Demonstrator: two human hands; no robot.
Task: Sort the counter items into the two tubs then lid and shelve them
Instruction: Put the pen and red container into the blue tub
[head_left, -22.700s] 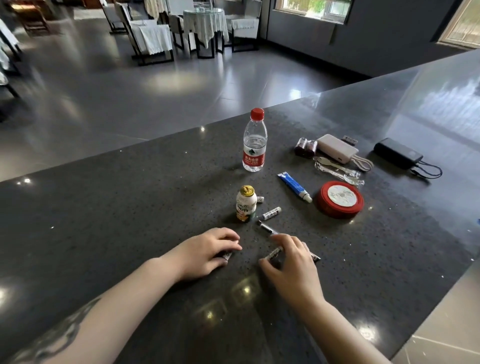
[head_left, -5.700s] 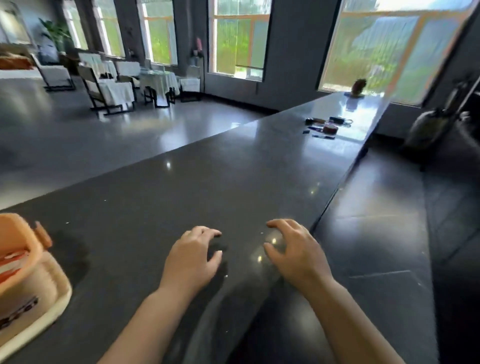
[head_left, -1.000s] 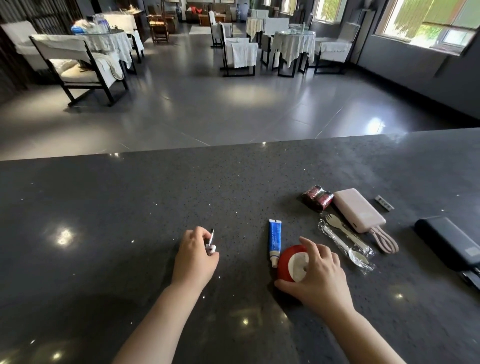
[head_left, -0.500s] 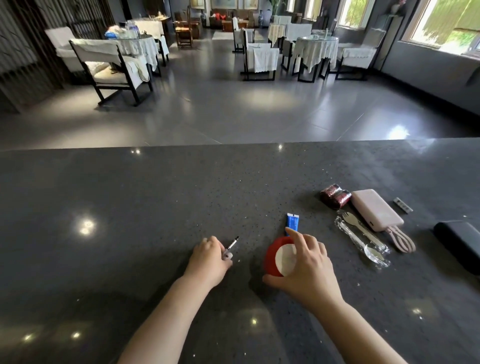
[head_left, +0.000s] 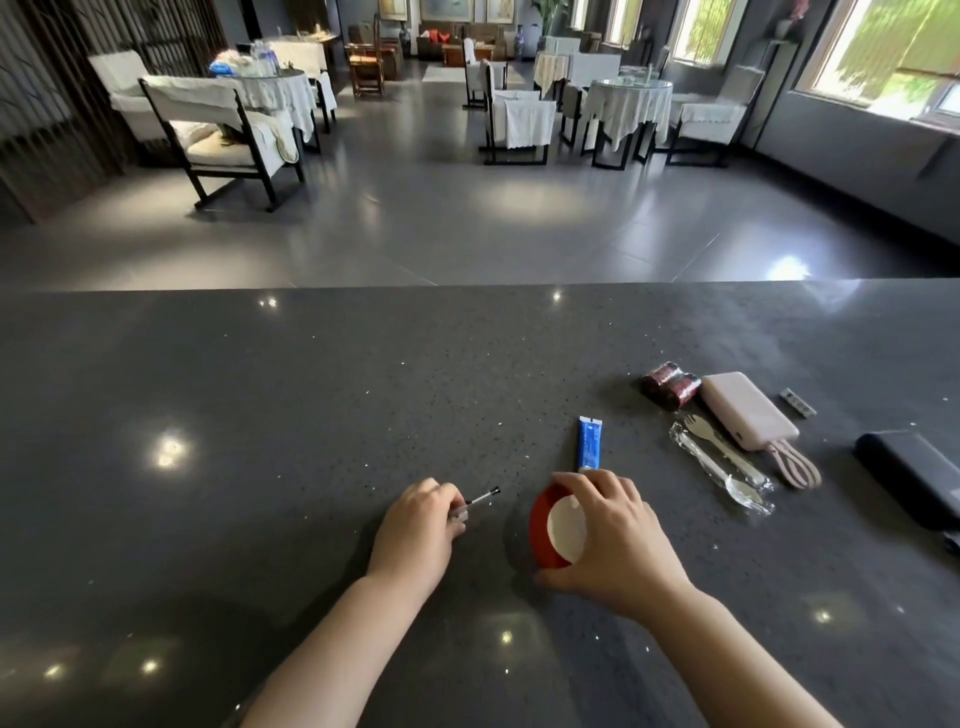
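The left hand (head_left: 415, 530) holds a thin pen (head_left: 480, 501) in curled fingers, and the right hand (head_left: 618, 545) grips the tilted red tin (head_left: 550, 525) above the worktop (head_left: 311, 415).

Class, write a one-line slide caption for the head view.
Left hand grips a pen; right hand grasps a tilted red tin on the counter.

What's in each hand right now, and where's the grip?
Left hand pinches a thin pen-like stick at its near end; right hand grips the red round tin by its rim.
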